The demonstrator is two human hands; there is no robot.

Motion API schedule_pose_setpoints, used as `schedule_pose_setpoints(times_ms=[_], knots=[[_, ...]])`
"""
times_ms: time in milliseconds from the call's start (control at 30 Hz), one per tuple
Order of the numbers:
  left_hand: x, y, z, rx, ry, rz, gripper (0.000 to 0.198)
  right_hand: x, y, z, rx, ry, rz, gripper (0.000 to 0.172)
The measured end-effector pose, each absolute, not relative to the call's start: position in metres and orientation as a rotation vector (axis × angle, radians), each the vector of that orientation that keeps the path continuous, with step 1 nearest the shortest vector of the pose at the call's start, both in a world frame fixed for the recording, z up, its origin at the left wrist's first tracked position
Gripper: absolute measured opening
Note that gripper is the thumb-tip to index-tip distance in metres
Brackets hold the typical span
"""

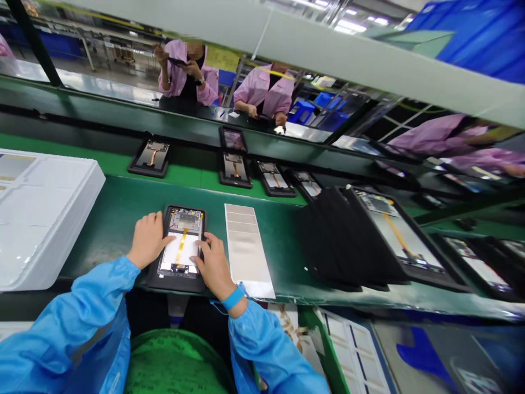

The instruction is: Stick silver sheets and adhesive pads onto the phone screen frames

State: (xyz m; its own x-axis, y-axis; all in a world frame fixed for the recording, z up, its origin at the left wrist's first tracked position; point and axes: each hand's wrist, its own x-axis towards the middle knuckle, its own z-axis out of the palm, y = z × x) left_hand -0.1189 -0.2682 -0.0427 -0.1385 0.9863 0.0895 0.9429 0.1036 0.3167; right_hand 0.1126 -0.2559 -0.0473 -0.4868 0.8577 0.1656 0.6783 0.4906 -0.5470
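Note:
An opened tablet [180,223] lies in a black foam tray [176,281] on the green bench, with circuit boards, an orange flex strip and a white battery [170,253] exposed. My left hand [148,239] is closed at the tray's left edge, thumb on the battery. From the right, my right hand [214,265] grips the tablet's side, with thumb and forefinger at the battery's right edge. A pale sheet of rectangular pieces [246,246] lies just right of that hand.
At left stands a white plastic tray stack [49,219]. Several black foam trays [340,241] are piled at right, an opened tablet [394,230] on top. More tablets [235,168] lie along the lighter green strip behind. Co-workers in pink [264,90] sit across the line.

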Motion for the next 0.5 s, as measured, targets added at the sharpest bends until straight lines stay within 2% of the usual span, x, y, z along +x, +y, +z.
schedule_pose_setpoints(times_ms=[133,267,367,500], knots=[[-0.118,-0.283,-0.075,1.752,2.141,0.767,0.066,0.111,-0.257,-0.053,-1.414,-2.275,0.656,0.057],[-0.103,-0.289,-0.063,1.406,1.837,1.112,0.070,0.119,-0.253,-0.037,-1.381,-2.222,0.815,0.065],[-0.097,-0.267,-0.032,1.121,1.610,1.174,0.077,0.156,-0.244,0.000,-1.294,-2.201,0.921,0.061],[-0.107,-0.176,-0.004,1.021,1.599,1.245,0.074,0.243,-0.208,0.056,-1.411,-2.188,0.787,0.040]])
